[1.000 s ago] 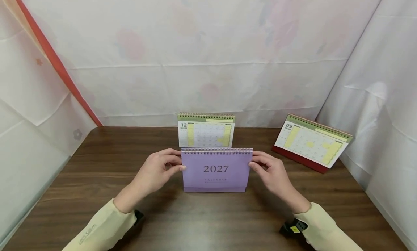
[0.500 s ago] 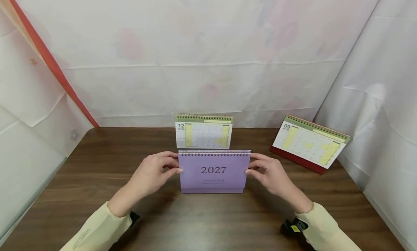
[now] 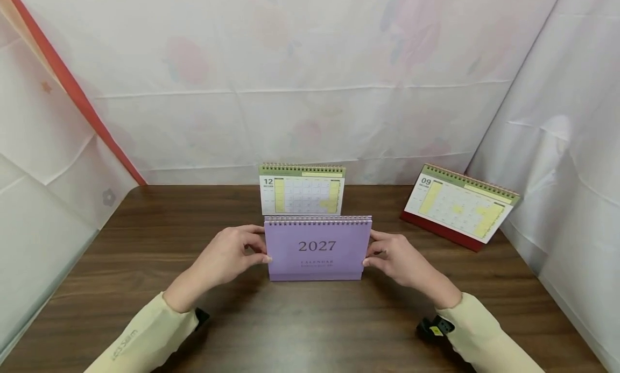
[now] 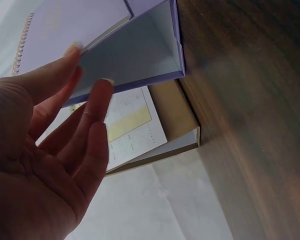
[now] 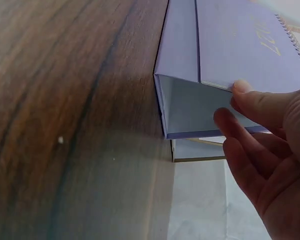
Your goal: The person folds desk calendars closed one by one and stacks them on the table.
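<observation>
A purple 2027 desk calendar (image 3: pixel 317 246) stands upright on the table, its spiral binding on top. My left hand (image 3: pixel 231 254) holds its left edge, thumb on the front cover and fingers behind, as the left wrist view shows too. At the right edge my right hand (image 3: pixel 402 260) does the same; in the right wrist view its thumb touches the cover's edge and the fingers lie at the back panel. Directly behind the purple calendar stands a green-topped calendar (image 3: pixel 302 195) showing 12, its lower part hidden.
Another green-topped calendar (image 3: pixel 457 206) showing 09, with a red base, stands angled at the right of the brown wooden table (image 3: pixel 300 324). White patterned cloth (image 3: pixel 310 66) hangs behind the table and at both sides.
Both hands have slid slightly lower along the calendar's side edges. The camera view has shifted a little; the calendars stand much as before.
</observation>
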Motion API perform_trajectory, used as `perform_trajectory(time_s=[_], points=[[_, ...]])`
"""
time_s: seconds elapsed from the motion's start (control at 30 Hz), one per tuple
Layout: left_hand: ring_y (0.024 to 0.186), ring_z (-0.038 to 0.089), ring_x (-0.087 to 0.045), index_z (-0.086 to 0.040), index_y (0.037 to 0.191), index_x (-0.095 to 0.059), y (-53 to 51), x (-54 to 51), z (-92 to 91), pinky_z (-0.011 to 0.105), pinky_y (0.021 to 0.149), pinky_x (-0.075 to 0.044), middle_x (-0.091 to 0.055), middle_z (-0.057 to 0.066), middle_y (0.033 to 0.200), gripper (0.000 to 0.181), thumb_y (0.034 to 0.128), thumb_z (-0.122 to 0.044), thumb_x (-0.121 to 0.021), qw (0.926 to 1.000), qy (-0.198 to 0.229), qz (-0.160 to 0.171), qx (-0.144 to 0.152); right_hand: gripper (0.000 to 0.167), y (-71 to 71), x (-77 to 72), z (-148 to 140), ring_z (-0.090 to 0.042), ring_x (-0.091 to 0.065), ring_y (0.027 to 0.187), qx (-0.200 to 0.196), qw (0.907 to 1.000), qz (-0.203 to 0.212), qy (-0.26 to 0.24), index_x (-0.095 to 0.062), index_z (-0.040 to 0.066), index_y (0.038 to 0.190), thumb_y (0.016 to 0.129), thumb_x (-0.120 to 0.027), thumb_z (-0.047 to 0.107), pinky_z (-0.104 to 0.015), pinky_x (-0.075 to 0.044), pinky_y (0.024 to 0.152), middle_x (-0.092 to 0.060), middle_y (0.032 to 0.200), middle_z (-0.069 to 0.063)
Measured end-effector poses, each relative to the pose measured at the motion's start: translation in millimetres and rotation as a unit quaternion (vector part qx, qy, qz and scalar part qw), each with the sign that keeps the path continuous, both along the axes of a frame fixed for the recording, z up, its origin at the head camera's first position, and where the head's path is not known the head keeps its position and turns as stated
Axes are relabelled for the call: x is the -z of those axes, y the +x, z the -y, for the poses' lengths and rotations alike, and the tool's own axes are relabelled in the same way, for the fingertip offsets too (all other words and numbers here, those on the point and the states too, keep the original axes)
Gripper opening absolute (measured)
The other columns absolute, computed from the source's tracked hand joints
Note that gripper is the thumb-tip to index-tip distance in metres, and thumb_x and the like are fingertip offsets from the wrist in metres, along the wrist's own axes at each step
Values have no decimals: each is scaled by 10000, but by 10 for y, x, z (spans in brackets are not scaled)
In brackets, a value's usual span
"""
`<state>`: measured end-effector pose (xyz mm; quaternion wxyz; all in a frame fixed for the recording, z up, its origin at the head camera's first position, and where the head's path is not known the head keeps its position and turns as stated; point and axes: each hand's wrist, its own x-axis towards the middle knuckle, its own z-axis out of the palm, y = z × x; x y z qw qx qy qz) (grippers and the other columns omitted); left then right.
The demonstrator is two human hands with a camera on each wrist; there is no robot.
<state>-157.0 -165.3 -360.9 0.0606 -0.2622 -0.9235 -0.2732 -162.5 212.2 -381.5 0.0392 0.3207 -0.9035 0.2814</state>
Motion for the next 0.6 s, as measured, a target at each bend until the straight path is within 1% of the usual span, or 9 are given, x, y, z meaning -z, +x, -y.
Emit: perform_trajectory(time_s=[0.07,0.13,0.27,0.3,0.37,0.5,0.53,0.6], points=[[1133,217,-646,-280,738,-740,-8,8,5,281,667,-490,-716,53,1134,164,757,-203,-883,10000,32,5,28,49,1,8,-1,-375,-536,1265,31,10000,33,-40,-773,135,817,840,-805,105,-379,-561,794,-666,1211,-205],[1119,217,-655,-281,735,-742,-2,26,13,262,634,-486,-717,62,1134,164,751,-207,-887,10000,66,-14,64,57,7,25,-1,-375,-532,1271,64,9999,57,-82,-770,137,813,842,-802,100,-377,-559,796,-667,1210,-204],[1106,209,-665,-270,745,-758,13,64,18,251,623,-479,-728,59,1108,143,749,-212,-888,9998,182,-28,90,74,26,58,-1,-365,-536,1269,150,9997,92,-183,-760,143,803,838,-806,95,-366,-554,794,-643,1249,-218],[1107,212,-666,-264,749,-762,15,73,21,249,626,-474,-732,57,1095,138,749,-208,-888,9997,211,-18,100,75,29,63,-1,-366,-536,1269,155,9996,119,-214,-759,142,803,837,-806,94,-349,-556,766,-640,1253,-220],[1105,219,-669,-253,754,-768,16,85,29,241,576,-439,-733,68,1096,132,747,-201,-889,9996,288,47,68,77,30,68,2,-368,-534,1269,165,9992,176,-307,-758,136,802,833,-810,89,-304,-551,678,-617,1282,-237],[1106,229,-669,-235,779,-781,-5,85,25,237,502,-331,-724,89,1128,116,749,-196,-886,9989,445,108,-36,71,14,56,6,-377,-540,1261,244,9981,260,-501,-765,117,800,821,-818,76,-235,-490,520,-588,1311,-262],[1100,229,-672,-232,785,-783,-10,80,21,242,484,-304,-717,93,1147,113,749,-198,-885,9987,481,121,-68,68,10,49,7,-367,-567,1234,286,9977,284,-543,-767,112,801,818,-821,75,-232,-491,513,-579,1321,-266],[1077,224,-682,-232,793,-785,-17,70,12,244,485,-296,-710,89,1165,109,753,-204,-883,9985,526,123,-108,58,4,39,1,-352,-602,1193,354,9970,340,-596,-773,105,804,817,-822,77,-233,-498,507,-567,1333,-272]])
